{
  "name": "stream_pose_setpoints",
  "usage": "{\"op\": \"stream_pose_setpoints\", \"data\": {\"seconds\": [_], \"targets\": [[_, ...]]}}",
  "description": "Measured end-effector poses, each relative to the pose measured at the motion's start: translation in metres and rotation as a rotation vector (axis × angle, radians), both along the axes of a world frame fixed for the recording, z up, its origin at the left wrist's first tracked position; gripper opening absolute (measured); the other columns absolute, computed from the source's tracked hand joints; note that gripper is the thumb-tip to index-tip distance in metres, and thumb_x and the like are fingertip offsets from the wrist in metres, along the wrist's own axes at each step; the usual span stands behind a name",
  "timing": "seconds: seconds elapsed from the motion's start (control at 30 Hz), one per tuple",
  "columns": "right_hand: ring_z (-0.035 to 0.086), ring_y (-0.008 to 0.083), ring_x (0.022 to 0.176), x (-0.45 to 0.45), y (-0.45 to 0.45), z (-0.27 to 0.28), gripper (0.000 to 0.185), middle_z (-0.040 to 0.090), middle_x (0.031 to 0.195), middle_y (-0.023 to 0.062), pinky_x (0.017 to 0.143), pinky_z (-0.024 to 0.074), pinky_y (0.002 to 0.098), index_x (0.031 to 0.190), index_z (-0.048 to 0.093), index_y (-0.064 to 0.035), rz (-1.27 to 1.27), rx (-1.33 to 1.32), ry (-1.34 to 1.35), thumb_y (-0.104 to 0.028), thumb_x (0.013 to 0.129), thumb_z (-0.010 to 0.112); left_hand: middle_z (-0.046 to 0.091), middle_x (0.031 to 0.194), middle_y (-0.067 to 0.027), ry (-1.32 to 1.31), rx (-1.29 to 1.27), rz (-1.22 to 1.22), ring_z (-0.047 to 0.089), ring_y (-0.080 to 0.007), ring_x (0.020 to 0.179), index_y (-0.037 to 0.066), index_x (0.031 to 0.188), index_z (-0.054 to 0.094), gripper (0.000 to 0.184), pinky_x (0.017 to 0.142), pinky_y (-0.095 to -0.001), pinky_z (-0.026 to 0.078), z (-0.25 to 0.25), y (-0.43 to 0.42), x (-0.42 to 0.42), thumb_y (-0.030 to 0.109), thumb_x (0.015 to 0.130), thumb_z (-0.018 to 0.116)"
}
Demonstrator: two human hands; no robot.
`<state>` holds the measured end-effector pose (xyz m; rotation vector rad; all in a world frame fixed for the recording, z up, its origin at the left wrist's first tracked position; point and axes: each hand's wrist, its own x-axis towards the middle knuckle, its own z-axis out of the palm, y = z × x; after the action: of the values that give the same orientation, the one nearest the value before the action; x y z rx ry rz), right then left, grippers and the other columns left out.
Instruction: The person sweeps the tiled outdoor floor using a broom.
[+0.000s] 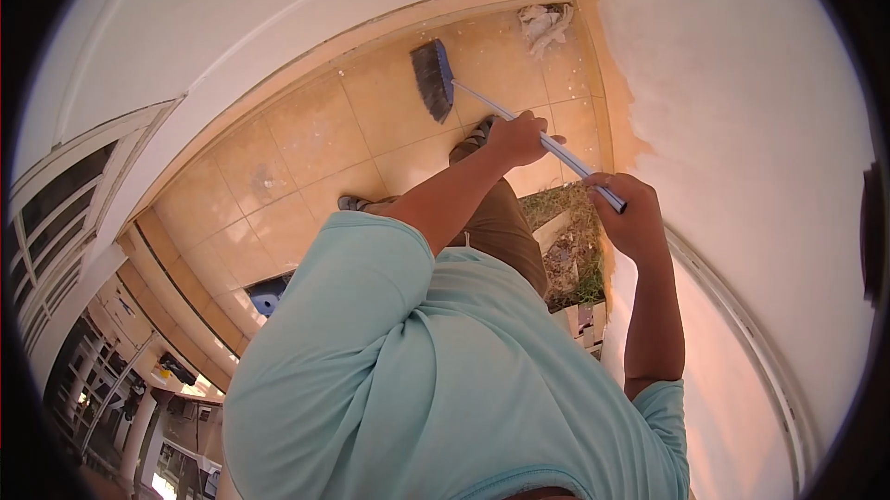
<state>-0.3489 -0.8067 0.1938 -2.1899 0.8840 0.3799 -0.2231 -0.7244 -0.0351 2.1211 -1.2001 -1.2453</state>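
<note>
A broom with a blue head and dark bristles [433, 81] rests on the tan tiled floor. Its thin pale handle [577, 164] slopes down to the right toward my body. My left hand [521, 140] is wrapped round the middle of the handle. Nearer the open tube end, my right hand [629, 213] grips the same handle, its fingers closed round it. My sandalled feet [475, 137] stand on the tiles just below the broom head.
A crumpled whitish cloth [545, 29] lies in the far corner. White walls [742, 92] rise ahead and at the right. Dirt and grass [579, 259] show in a gap by my legs. A blue object [267, 300] sits at the left, near a step and a louvred window [69, 194].
</note>
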Motion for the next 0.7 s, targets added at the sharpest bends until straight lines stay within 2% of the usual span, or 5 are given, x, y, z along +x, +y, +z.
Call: {"op": "stream_pose_setpoints", "data": {"seconds": [0.1,0.27,0.4,0.53,0.7], "targets": [[0.062,0.026,0.066,0.002,-0.033,0.017,0.018,0.069,0.084,0.0123,0.066,0.0502,0.036,0.103,0.074,-0.0073,-0.033,-0.087,-0.027,-0.009,0.086,0.07,0.066,0.107,-0.0058,-0.037,-0.081,0.018,0.065,-0.0273,0.105,0.014,0.098,0.065,0.062,0.098,-0.0548,0.04,0.009,-0.061,-0.005,0.072,0.092,0.045],[0.062,0.0231,0.062,0.016,-0.032,0.064,0.019,0.067,0.08,0.0105,0.062,0.0494,0.0341,0.104,0.073,-0.0078,0.07,-0.16,-0.025,-0.008,0.085,0.069,0.067,0.102,-0.0047,-0.131,-0.201,0.026,0.065,-0.0247,0.1,0.014,0.093,0.066,0.058,0.099,-0.0555,0.038,0.049,-0.074,0.002,0.068,0.094,0.045],[0.059,0.0219,0.058,-0.004,0.002,0.097,0.016,0.062,0.072,0.0062,0.054,0.0465,0.035,0.098,0.072,-0.0108,0.264,-0.061,-0.17,-0.007,0.082,0.073,0.067,0.092,-0.0041,-0.198,-0.394,0.137,0.066,-0.0273,0.086,0.012,0.085,0.062,0.053,0.093,-0.0516,0.042,0.08,-0.016,-0.016,0.064,0.091,0.057],[0.059,0.023,0.057,-0.013,0.048,0.097,0.017,0.062,0.071,0.0051,0.051,0.0462,0.0355,0.096,0.071,-0.0118,0.386,-0.03,-0.288,-0.008,0.081,0.074,0.065,0.083,-0.0063,-0.254,-0.403,0.178,0.064,-0.0301,0.074,0.01,0.079,0.059,0.048,0.074,-0.0436,0.047,0.102,0.071,-0.019,0.057,0.088,0.065],[0.059,0.0231,0.059,0.001,0.094,0.047,0.017,0.061,0.069,0.0051,0.054,0.0468,0.0346,0.098,0.073,-0.0097,0.377,0.121,-0.31,-0.008,0.081,0.075,0.065,0.087,-0.0059,-0.317,-0.182,0.295,0.067,-0.0274,0.075,0.011,0.084,0.063,0.051,0.071,-0.0458,0.05,0.052,0.162,-0.015,0.061,0.09,0.059]]}}
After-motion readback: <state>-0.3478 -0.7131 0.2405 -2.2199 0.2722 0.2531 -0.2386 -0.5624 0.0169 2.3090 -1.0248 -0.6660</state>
